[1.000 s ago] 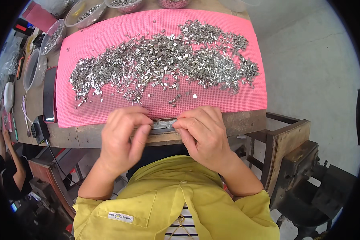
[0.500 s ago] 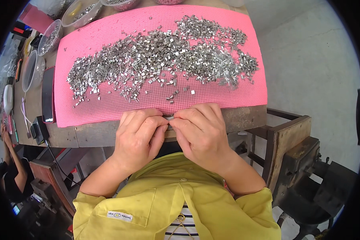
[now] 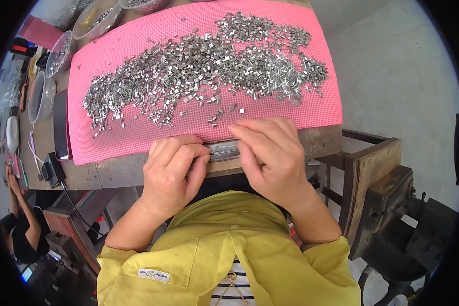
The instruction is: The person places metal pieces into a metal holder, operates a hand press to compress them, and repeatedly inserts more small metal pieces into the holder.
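Observation:
My left hand [image 3: 172,169] is at the near table edge with thumb and fingers pinched together; whatever it holds is too small to make out. Beside its fingertips lies a grey metal strip [image 3: 224,150] set along the table edge. My right hand [image 3: 273,155] hovers over the strip's right part, thumb and forefinger apart, with nothing visible between them. Its forefinger reaches over the border of a pink textured mat [image 3: 137,145]. On the mat spreads a wide heap of small silvery metal pieces [image 3: 188,74], some blocky, some thin like pins. A few loose pieces [image 3: 214,120] lie just beyond my hands.
Clear plastic tubs [image 3: 42,97] and a bowl of metal bits [image 3: 61,53] line the left side. A dark phone [image 3: 61,125] lies along the mat, near a black adapter [image 3: 52,168] with a cable. Another person's arm [image 3: 23,204] shows far left. A vise-like machine [image 3: 387,209] stands right.
My right hand has moved right and away from my left, its thumb and forefinger parting. The metal strip between them now shows. My left hand stays pinched near the same spot.

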`<state>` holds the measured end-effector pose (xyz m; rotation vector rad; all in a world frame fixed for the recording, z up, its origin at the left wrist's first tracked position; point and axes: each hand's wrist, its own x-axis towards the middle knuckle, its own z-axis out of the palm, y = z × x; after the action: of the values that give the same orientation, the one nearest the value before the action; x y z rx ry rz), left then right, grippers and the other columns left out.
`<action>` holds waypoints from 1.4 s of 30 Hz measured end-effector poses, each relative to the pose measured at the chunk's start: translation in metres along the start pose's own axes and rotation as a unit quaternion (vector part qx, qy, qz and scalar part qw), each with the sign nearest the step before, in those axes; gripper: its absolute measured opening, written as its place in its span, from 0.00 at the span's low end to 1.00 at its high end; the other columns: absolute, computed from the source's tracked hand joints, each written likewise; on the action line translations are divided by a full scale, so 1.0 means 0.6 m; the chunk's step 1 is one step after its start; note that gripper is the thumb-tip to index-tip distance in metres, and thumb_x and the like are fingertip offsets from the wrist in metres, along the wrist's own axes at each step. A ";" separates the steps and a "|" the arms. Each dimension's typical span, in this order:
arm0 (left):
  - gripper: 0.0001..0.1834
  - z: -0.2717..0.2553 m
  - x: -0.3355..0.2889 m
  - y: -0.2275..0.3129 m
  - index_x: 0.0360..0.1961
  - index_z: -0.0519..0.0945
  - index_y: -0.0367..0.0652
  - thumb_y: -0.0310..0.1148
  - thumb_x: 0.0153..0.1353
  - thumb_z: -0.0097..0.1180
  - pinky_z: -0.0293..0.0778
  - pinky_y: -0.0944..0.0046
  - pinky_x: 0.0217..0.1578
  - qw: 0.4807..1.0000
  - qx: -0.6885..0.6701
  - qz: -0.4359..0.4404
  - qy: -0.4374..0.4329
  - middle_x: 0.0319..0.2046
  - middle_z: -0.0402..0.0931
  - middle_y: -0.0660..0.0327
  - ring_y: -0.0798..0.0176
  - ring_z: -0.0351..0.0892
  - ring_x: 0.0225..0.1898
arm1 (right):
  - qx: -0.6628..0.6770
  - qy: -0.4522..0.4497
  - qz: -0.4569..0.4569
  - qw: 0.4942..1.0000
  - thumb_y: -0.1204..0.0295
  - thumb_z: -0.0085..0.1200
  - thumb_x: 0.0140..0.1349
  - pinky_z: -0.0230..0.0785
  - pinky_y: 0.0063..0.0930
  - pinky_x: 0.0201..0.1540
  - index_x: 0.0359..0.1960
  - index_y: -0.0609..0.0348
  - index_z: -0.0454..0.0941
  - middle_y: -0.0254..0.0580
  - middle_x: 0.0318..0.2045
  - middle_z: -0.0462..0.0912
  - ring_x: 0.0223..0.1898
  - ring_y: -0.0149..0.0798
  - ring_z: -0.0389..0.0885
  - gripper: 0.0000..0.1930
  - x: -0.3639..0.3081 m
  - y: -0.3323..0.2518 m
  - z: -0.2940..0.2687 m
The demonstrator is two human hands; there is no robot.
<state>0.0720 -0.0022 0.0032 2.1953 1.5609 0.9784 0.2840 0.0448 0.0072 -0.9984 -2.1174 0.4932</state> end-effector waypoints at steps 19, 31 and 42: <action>0.12 0.001 0.002 0.003 0.38 0.84 0.45 0.24 0.52 0.71 0.71 0.60 0.40 0.995 0.087 0.051 0.003 0.39 0.83 0.64 0.59 0.81 0.37 | 0.001 0.025 0.004 1.000 0.81 0.63 0.53 0.69 0.41 0.47 0.44 0.58 0.85 0.38 0.39 0.85 0.40 0.44 0.82 0.15 0.012 0.012 0.003; 0.10 -0.032 0.023 0.000 0.36 0.88 0.48 0.27 0.51 0.74 0.75 0.59 0.37 0.999 0.027 0.001 -0.023 0.37 0.85 0.64 0.58 0.85 0.36 | -0.059 -0.058 -0.027 0.996 0.80 0.63 0.55 0.68 0.37 0.45 0.42 0.54 0.87 0.35 0.35 0.82 0.40 0.42 0.79 0.12 0.059 0.026 0.027; 0.10 -0.068 0.016 -0.095 0.37 0.91 0.47 0.27 0.52 0.74 0.77 0.57 0.40 0.982 0.163 -0.079 0.059 0.36 0.83 0.63 0.56 0.82 0.39 | -0.020 -0.046 -0.018 0.999 0.81 0.63 0.59 0.69 0.40 0.42 0.39 0.56 0.82 0.40 0.31 0.83 0.34 0.46 0.81 0.08 0.069 0.027 0.014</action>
<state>0.0054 0.0218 0.0042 2.2057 2.0436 0.8683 0.2678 0.0869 0.0106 -0.9735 -2.2316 0.4902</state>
